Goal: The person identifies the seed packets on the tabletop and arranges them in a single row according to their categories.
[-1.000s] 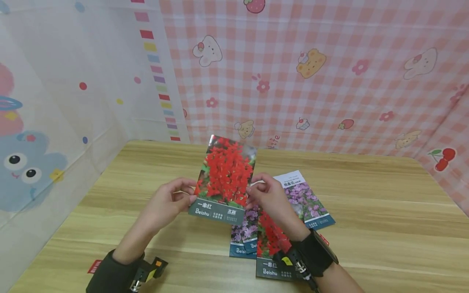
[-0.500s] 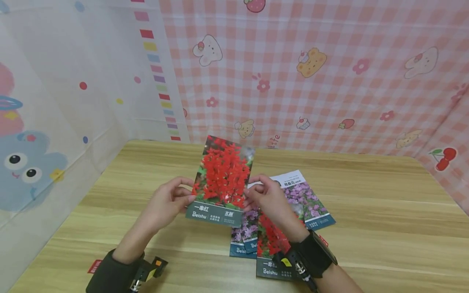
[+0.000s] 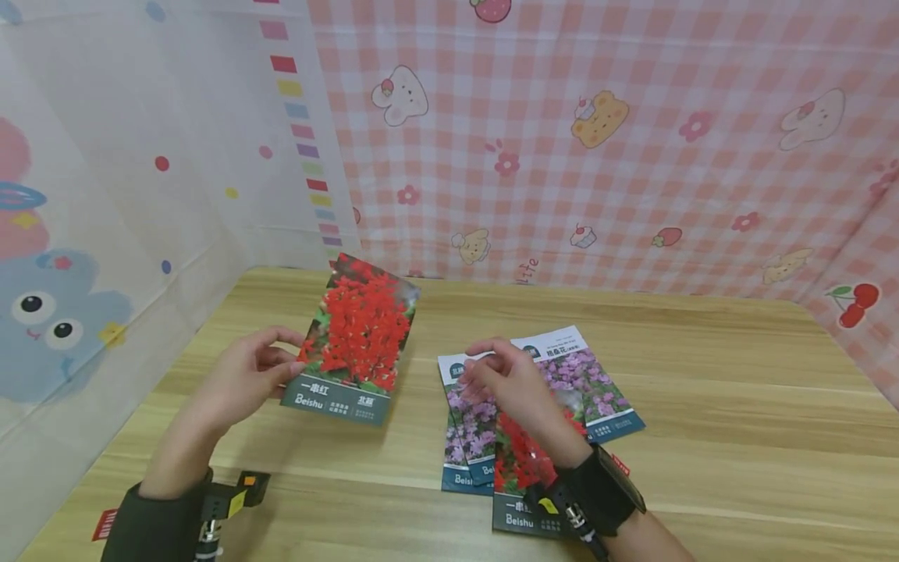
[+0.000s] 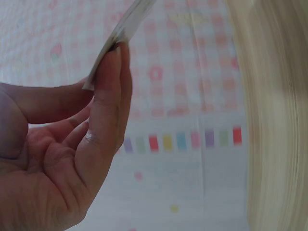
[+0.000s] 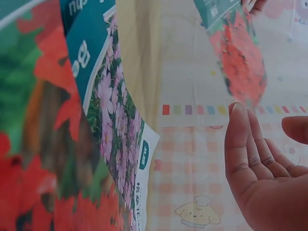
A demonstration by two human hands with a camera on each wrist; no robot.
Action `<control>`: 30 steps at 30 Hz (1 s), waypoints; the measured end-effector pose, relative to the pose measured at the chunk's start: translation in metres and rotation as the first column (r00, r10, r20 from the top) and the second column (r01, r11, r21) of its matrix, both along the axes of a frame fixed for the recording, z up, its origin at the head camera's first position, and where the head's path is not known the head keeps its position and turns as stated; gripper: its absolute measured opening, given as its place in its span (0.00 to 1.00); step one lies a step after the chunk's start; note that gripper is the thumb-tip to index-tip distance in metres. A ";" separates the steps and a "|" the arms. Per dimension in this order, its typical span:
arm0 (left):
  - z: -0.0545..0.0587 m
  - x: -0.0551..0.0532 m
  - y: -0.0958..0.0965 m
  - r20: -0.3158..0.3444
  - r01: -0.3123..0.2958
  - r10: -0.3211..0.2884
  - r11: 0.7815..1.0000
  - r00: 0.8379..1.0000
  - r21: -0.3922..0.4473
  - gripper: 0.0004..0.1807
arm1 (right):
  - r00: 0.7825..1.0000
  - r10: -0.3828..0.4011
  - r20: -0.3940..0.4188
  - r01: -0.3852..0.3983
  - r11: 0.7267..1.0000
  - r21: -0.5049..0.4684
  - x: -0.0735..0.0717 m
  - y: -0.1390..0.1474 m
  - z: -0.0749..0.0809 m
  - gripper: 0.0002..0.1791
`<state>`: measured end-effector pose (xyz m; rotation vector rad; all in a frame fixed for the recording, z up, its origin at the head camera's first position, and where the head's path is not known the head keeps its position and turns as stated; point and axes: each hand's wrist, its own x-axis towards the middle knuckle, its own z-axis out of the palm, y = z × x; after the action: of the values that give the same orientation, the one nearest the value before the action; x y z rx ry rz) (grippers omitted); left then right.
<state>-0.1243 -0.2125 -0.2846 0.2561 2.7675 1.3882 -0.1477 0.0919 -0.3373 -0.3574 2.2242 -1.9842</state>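
My left hand [image 3: 242, 382] pinches a seed packet with red flowers [image 3: 361, 328] by its left edge, between thumb and fingers. The packet is raised above the table, tilted, its picture facing me. In the left wrist view, the packet [image 4: 120, 36] shows edge-on, its lower edge between the thumb and fingertips. My right hand [image 3: 520, 390] holds nothing; in the right wrist view its thumb stands apart from the fingers [image 5: 237, 144]. Below it lies a second red-flower packet [image 3: 516, 460], partly hidden by the wrist, over several purple-flower packets [image 3: 600, 390].
The pile lies on a wood-grain table [image 3: 737, 437]. A pink checked cloth [image 3: 632, 179] hangs behind the table, and a white printed cloth [image 3: 197, 117] hangs at the left. Both wrists wear black straps with small devices.
The right hand has let go of the raised red-flower packet and stays over the pile. My left hand has carried that packet to the left.
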 end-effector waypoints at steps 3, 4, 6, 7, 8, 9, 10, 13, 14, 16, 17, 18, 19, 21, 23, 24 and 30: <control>-0.002 -0.002 -0.017 0.028 -0.006 0.007 0.999 1.000 -0.041 0.15 | 0.996 0.045 -0.074 -0.040 0.997 0.069 0.003 -0.003 -0.001 0.12; -0.003 -0.003 -0.022 0.046 -0.007 0.009 0.999 0.999 -0.050 0.15 | 0.994 0.058 -0.096 -0.050 0.995 0.087 0.004 -0.005 -0.002 0.12; -0.005 -0.004 -0.033 0.076 -0.010 0.015 0.998 0.997 -0.063 0.16 | 0.985 0.090 -0.149 -0.072 0.990 0.123 0.006 -0.009 -0.004 0.12; -0.007 -0.005 -0.038 0.093 -0.012 0.019 0.998 0.996 -0.069 0.16 | 0.980 0.101 -0.172 -0.076 0.987 0.145 0.007 -0.011 -0.004 0.12; -0.008 -0.005 -0.042 0.106 -0.015 0.024 0.997 0.994 -0.082 0.16 | 0.974 0.112 -0.196 -0.078 0.982 0.172 0.008 -0.013 -0.005 0.12; -0.010 -0.006 -0.047 0.121 -0.018 0.030 0.995 0.992 -0.095 0.16 | 0.969 0.122 -0.217 -0.077 0.976 0.202 0.010 -0.015 -0.006 0.12; -0.011 -0.007 -0.051 0.131 -0.022 0.036 0.994 0.991 -0.107 0.15 | 0.961 0.135 -0.239 -0.078 0.969 0.235 0.012 -0.018 -0.007 0.13; -0.015 -0.008 -0.063 0.162 -0.033 0.060 0.986 0.985 -0.161 0.15 | 0.934 0.201 -0.294 -0.097 0.938 0.331 0.017 -0.024 -0.007 0.13; -0.016 -0.009 -0.067 0.171 -0.035 0.066 0.984 0.983 -0.177 0.15 | 0.923 0.229 -0.308 -0.113 0.929 0.353 0.019 -0.027 -0.007 0.13; -0.019 -0.010 -0.073 0.189 -0.037 0.075 0.980 0.979 -0.194 0.15 | 0.904 0.282 -0.322 -0.145 0.910 0.389 0.022 -0.032 -0.007 0.14; -0.020 -0.011 -0.075 0.197 -0.037 0.077 0.979 0.977 -0.202 0.15 | 0.893 0.308 -0.328 -0.160 0.899 0.407 0.023 -0.034 -0.007 0.14; -0.022 -0.011 -0.078 0.202 -0.038 0.081 0.977 0.976 -0.211 0.14 | 0.885 0.329 -0.329 -0.172 0.888 0.426 0.025 -0.037 -0.007 0.14; -0.023 -0.011 -0.081 0.206 -0.036 0.083 0.974 0.975 -0.222 0.14 | 0.876 0.349 -0.334 -0.182 0.879 0.442 0.026 -0.039 -0.007 0.15; -0.027 -0.012 -0.086 0.209 -0.035 0.089 0.968 0.974 -0.250 0.13 | 0.860 0.380 -0.340 -0.190 0.858 0.477 0.029 -0.043 -0.007 0.16; -0.029 -0.012 -0.091 0.218 -0.036 0.102 0.958 0.971 -0.286 0.12 | 0.846 0.415 -0.336 -0.200 0.830 0.521 0.032 -0.046 -0.007 0.17; -0.030 -0.012 -0.093 0.223 -0.039 0.111 0.952 0.969 -0.304 0.12 | 0.840 0.431 -0.330 -0.207 0.817 0.539 0.033 -0.048 -0.007 0.18; -0.038 -0.016 -0.103 0.265 -0.063 0.168 0.930 0.950 -0.362 0.12 | 0.785 0.535 -0.313 -0.237 0.726 0.646 0.042 -0.051 -0.008 0.20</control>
<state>-0.1399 -0.3157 -0.3226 -0.1206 2.7413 0.8375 -0.1062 0.0408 -0.3453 -1.2357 2.5832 -0.9809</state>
